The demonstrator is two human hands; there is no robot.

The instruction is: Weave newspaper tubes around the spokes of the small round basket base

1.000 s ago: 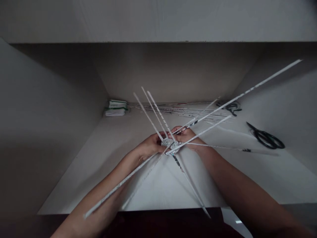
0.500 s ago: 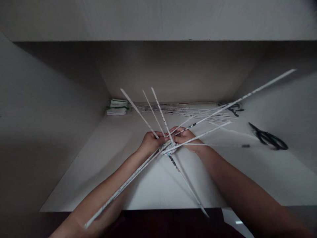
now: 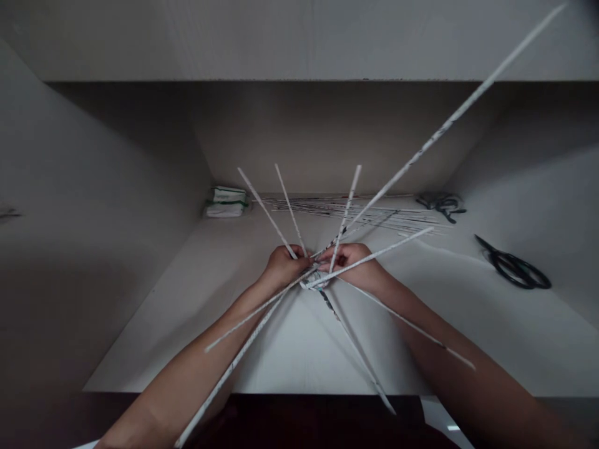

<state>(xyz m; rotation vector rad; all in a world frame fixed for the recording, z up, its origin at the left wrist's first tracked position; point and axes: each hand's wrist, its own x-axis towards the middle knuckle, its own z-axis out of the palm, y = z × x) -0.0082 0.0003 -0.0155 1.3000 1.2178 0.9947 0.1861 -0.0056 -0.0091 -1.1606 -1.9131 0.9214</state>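
So the small weave [image 3: 316, 282] sits right between the 2 hands, just on the person's side of the fingertips, with paper sticks poking out all round it. The left hand [image 3: 287, 264] has thumb and fingers pinched on the weave's left edge. The right hand [image 3: 349, 257] is at its far right edge, fingers curled in close; it's pretty dim and crowded there, so I can't tell if they're gripping a stick or just touching.

The bit that matters is the 1 long stick [image 3: 450, 121]: it runs from the weave's far side off to the right and away from the person, and the right hand is the nearer of the 2 to most of its length.

Around the weave: spare sticks [image 3: 322, 206] lie beyond it, a packet [image 3: 227, 202] beyond and left, and black scissors [image 3: 520, 269] well over to the right.
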